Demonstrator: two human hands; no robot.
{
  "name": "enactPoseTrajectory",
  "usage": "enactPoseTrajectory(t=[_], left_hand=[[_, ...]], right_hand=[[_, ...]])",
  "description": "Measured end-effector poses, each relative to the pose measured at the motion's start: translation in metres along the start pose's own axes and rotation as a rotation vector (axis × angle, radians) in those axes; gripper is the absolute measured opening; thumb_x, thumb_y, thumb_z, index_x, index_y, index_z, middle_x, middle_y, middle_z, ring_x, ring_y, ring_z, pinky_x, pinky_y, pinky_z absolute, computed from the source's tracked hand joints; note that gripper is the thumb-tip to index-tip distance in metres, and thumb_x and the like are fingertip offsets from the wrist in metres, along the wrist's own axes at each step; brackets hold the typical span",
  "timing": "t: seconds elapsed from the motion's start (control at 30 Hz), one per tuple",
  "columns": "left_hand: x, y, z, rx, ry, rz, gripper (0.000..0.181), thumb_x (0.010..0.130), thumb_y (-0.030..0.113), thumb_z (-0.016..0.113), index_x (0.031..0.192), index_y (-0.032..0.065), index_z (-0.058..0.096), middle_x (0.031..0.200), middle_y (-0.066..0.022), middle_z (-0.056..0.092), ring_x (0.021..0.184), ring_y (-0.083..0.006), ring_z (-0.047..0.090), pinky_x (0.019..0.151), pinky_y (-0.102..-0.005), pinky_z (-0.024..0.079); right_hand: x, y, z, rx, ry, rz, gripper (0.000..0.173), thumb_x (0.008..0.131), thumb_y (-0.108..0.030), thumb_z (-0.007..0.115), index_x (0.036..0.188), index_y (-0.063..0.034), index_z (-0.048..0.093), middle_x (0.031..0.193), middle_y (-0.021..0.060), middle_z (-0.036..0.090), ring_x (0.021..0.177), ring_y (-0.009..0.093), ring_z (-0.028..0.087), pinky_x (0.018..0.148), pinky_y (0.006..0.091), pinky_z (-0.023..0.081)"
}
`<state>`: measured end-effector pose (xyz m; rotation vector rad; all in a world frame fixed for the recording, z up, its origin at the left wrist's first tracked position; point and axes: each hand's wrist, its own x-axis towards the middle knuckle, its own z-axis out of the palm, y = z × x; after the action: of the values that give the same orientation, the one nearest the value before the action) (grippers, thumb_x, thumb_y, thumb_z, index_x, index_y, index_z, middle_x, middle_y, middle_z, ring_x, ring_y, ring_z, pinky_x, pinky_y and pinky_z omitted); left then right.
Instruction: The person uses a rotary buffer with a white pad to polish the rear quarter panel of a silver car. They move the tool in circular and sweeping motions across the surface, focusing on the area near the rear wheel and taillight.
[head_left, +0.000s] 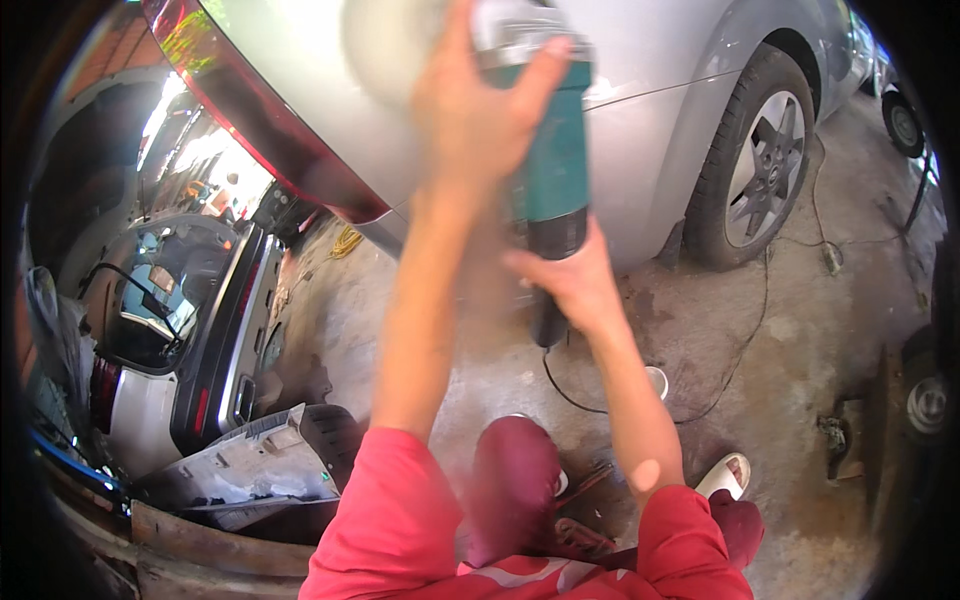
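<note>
A teal power polisher with a black rear grip is held up against the silver car's rear side panel. My left hand is wrapped around the front of the tool near its metal head. Farther back, my right hand grips the black handle. A pale round pad shows blurred at the tool's left, over the paintwork; whether it touches is hard to tell. The red tail light curves along the car's corner.
The tool's cord loops across the concrete floor toward the rear wheel. At left lie a detached tailgate and a grey body panel. A white cup-like object stands near my right forearm. A metal part sits at right.
</note>
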<state>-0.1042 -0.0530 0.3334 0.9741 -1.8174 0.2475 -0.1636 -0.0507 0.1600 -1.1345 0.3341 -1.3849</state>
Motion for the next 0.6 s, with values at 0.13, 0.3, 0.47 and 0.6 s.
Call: enactPoseTrajectory(t=[0.13,0.3,0.47,0.6], left_hand=[[-0.026,-0.027,-0.064,0.243,0.262,0.139,0.07,0.085,0.032,0.071,0.141,0.0042,0.04,0.13,-0.0185,0.054,0.117,-0.0256,0.054,0.102,-0.0353,0.04],[-0.034,-0.027,-0.12,0.247,0.439,0.125,0.055,0.096,0.024,0.056,0.141,-0.0014,0.036,0.129,-0.0196,0.051,0.113,-0.0248,0.053,0.1,-0.0336,0.04],[0.008,-0.025,-0.121,0.221,0.399,0.139,0.058,0.093,0.033,0.06,0.137,-0.0003,0.041,0.126,-0.0199,0.053,0.111,-0.0244,0.054,0.098,-0.0319,0.041],[0.036,-0.018,-0.093,0.515,0.319,0.31,0.058,0.093,0.036,0.059,0.134,-0.0021,0.047,0.131,-0.0182,0.048,0.114,-0.0228,0.051,0.1,-0.0304,0.038]], right_hand=[[-0.004,0.015,0.051,-0.084,-0.086,-0.104,0.101,0.056,-0.033,0.094,0.134,0.0002,0.039,0.117,0.0172,0.062,0.109,0.027,0.06,0.095,0.0374,0.047],[0.01,-0.011,0.079,-0.279,-0.25,-0.115,0.108,0.052,-0.04,0.093,0.134,0.0013,0.037,0.121,0.0254,0.06,0.114,0.037,0.059,0.096,0.0417,0.047],[0.024,-0.042,0.073,-0.347,-0.198,-0.159,0.104,0.052,-0.04,0.093,0.132,0.0012,0.039,0.119,0.0237,0.061,0.114,0.036,0.059,0.096,0.0408,0.047],[0.038,-0.039,0.059,-0.2,-0.156,-0.196,0.103,0.053,-0.04,0.092,0.131,0.002,0.039,0.12,0.0222,0.061,0.115,0.033,0.059,0.097,0.0395,0.047]])
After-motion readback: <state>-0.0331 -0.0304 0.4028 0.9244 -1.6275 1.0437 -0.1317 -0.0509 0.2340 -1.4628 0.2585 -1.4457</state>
